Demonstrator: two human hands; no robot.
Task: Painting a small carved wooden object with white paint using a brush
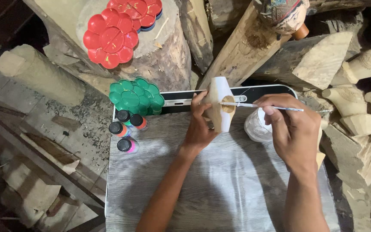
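Overhead, two bare hands work above a grey wood-grain surface (220, 193). At centre, the left hand (199, 129) has its grip closed around a pale carved wooden piece (220, 105), held upright. At 3 o'clock of it, the right hand (295, 131) pinches a thin brush (263, 105), its tip touching the piece. A white cup (256, 126) sits just beneath the brush. At 9 o'clock stand four small paint bottles (125, 129) and a green flower-shaped palette (136, 96).
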